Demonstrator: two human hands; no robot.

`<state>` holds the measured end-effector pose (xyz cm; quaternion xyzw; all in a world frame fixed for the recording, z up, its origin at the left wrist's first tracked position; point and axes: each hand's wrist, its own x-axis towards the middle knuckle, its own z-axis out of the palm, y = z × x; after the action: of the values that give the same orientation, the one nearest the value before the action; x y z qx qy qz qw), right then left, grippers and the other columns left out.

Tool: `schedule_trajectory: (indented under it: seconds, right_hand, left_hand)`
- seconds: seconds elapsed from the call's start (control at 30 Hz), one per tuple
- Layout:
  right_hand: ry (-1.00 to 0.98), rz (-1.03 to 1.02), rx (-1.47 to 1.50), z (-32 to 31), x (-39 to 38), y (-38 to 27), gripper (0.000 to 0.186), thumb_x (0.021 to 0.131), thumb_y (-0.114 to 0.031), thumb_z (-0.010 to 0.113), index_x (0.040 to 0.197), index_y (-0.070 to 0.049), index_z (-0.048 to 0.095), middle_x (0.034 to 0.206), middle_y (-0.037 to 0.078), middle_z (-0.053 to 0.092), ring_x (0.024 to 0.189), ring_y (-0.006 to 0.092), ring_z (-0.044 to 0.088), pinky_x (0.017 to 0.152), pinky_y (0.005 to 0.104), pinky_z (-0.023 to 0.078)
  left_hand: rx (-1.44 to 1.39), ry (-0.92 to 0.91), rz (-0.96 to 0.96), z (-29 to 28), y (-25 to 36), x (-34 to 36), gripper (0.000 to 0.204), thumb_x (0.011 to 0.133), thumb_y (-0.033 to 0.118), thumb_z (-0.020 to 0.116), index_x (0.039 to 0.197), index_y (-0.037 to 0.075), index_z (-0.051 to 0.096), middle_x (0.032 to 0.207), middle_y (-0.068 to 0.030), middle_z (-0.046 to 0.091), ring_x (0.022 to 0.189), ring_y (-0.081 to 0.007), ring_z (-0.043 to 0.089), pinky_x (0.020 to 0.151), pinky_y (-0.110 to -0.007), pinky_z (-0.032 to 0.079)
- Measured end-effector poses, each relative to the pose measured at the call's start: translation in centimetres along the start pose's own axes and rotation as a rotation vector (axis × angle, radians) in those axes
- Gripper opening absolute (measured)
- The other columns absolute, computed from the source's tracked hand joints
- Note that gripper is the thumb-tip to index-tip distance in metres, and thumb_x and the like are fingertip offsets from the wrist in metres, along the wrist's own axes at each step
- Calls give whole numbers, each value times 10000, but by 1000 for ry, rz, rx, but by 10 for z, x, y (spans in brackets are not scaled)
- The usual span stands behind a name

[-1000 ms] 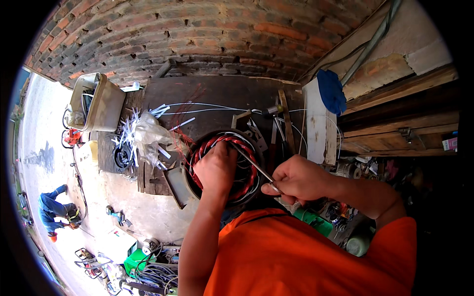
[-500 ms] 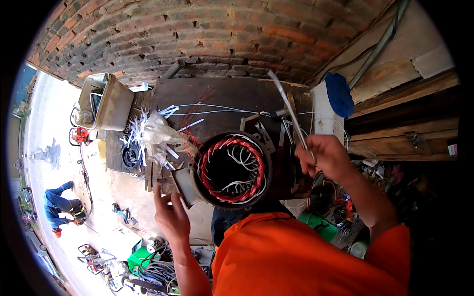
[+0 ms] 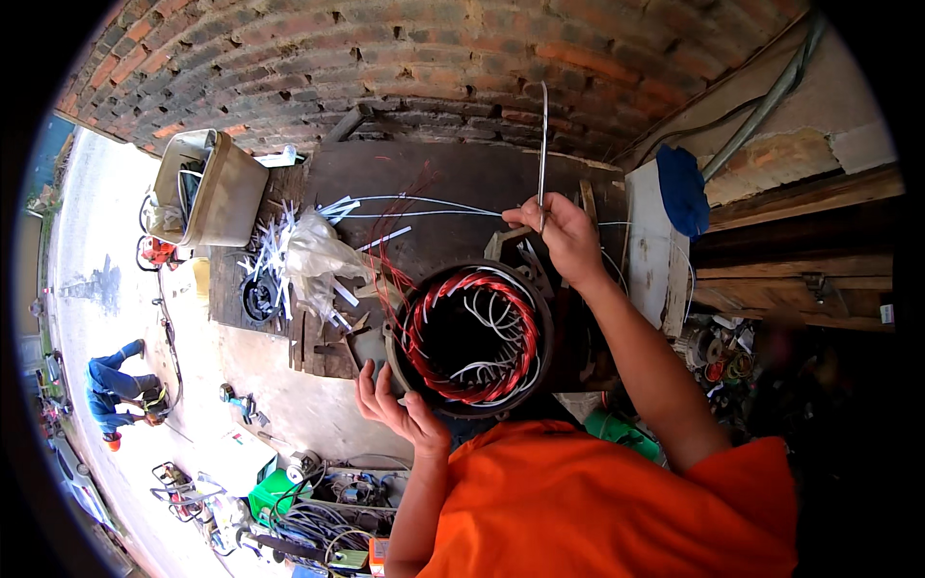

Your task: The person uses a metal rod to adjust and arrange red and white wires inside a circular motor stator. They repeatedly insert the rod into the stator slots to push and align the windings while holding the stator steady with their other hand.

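Note:
On the bench edge in front of me stands a motor stator (image 3: 545,361), a round dark housing ringed inside by red-laced windings (image 3: 424,361) with white leads in the hollow middle. Beyond its far right rim, my right hand (image 3: 564,236) grips a long, thin metal strip (image 3: 543,144) between thumb and fingers; the strip points away from me toward the brick wall. White sleeving (image 3: 424,213) runs across the bench to beside these fingers. My left hand (image 3: 409,414) is at the stator's near left side, fingers apart and holding nothing; whether it touches the housing is unclear.
Left on the bench (image 3: 424,169) lie a crumpled clear plastic bag (image 3: 323,252), white strips and thin red wires (image 3: 390,241). A beige bucket (image 3: 226,193) stands beyond them. A blue cloth (image 3: 683,191) hangs at right. Tools and cables (image 3: 318,525) cover the ground lower left; another person (image 3: 120,390) bends outside.
My right hand has moved away from me and leftward, and the strip has swung from tilted to nearly straight. My left hand has shifted right, closer to the stator.

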<state>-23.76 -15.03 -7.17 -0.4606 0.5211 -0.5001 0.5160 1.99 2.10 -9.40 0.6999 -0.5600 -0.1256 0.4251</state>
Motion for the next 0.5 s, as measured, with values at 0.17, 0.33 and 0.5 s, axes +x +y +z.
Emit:
schedule_trajectory:
  seconds: [0.17, 0.33, 0.5]
  right_hand:
    - [17, 3, -118, 6, 0, -4, 247, 1007, -232, 583, 1018, 14, 588, 995, 158, 720, 938, 176, 687, 866, 295, 527]
    - [82, 24, -75, 6, 3, -4, 273, 990, -231, 612, 1026, 39, 616, 953, 150, 733, 900, 169, 693, 856, 283, 525]
    - [126, 7, -120, 15, 0, -4, 265, 990, -220, 612, 1024, 43, 613, 954, 147, 734, 891, 157, 695, 832, 267, 530]
  left_hand:
    - [29, 14, 5, 3, 0, 2, 544, 992, 414, 356, 1259, -15, 557, 1353, -200, 508, 1316, -342, 363, 1113, -464, 211]
    - [-50, -27, -2, 3, -5, 3, 557, 988, 467, 389, 1256, 4, 541, 1329, -169, 534, 1326, -335, 324, 1137, -494, 139]
    - [-55, -18, -13, 1, -5, 1, 551, 994, 463, 417, 1266, 0, 540, 1338, -161, 530, 1332, -351, 310, 1144, -495, 136]
